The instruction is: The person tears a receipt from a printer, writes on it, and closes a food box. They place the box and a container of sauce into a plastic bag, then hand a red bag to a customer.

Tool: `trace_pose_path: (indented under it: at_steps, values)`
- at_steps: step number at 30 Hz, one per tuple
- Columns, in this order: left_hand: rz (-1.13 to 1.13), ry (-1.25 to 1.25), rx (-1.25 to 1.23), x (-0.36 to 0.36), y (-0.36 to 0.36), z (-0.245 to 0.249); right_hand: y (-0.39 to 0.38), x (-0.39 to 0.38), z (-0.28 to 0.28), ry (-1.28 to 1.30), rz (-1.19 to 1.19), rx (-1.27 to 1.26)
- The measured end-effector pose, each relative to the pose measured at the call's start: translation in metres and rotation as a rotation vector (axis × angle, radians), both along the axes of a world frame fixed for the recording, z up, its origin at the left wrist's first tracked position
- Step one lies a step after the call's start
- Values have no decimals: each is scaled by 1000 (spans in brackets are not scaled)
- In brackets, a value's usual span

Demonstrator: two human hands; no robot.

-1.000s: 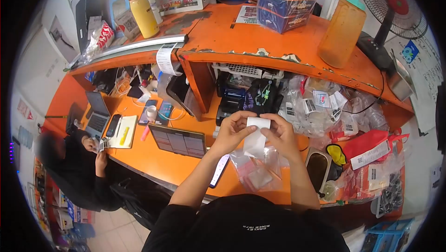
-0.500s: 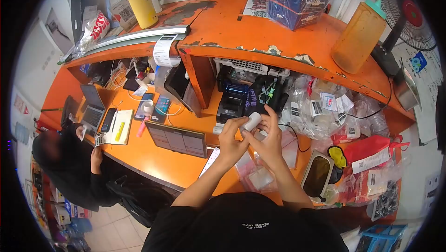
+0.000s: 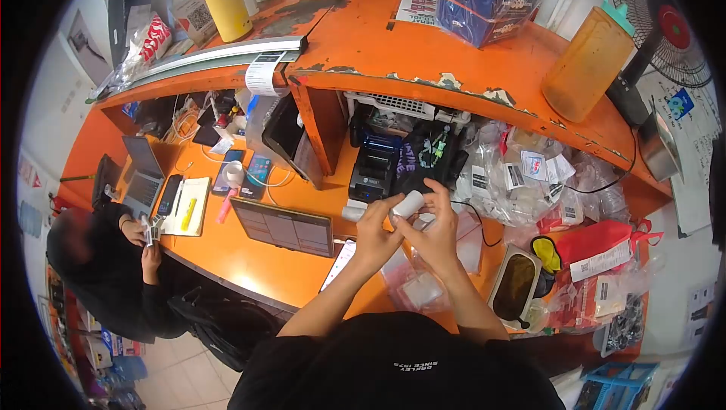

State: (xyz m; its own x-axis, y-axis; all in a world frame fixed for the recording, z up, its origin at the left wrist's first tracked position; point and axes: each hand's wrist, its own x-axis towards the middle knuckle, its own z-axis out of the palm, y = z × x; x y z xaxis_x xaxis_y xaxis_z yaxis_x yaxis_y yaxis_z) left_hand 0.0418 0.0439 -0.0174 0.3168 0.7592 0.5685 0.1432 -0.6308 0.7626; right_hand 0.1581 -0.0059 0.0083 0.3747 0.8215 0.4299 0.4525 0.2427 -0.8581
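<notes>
There it was, right of the standing screen (image 3: 282, 226): the white roll (image 3: 409, 203), gripped by left hand (image 3: 377, 230) and right hand (image 3: 434, 230) together! Further back than that screen sat a black printer (image 3: 372, 173).

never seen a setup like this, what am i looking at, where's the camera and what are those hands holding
There is no machine here, just a person's two bare hands. The camera is worn on that person's head, looking forward and down, so you see roughly what they see: left hand and right hand together hold a white roll. On the orange desk are a screen and a notebook with a yellow marker on it. A bottle stands on the shelf above. At far left, another person holds something too small to identify.
</notes>
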Motion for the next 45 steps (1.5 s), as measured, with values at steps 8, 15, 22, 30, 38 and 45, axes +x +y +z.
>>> trace_pose_path:
  at_steps: [8,15,22,30,38,45]
  values:
    - [-138,-67,-325,-10,10,-5,1,17,6,-126,97,-5]
    - [-410,-97,-504,-31,39,-4,31,36,8,-25,543,-254]
    - [-151,459,-512,-16,136,-9,127,46,-31,-190,374,-214]
    - [172,662,-767,30,180,-55,189,51,-110,-601,129,-240]
    - [447,338,-605,30,152,-80,190,38,-123,-639,52,-373]
    - [508,99,-492,36,138,-96,192,35,-124,-596,-19,-368]
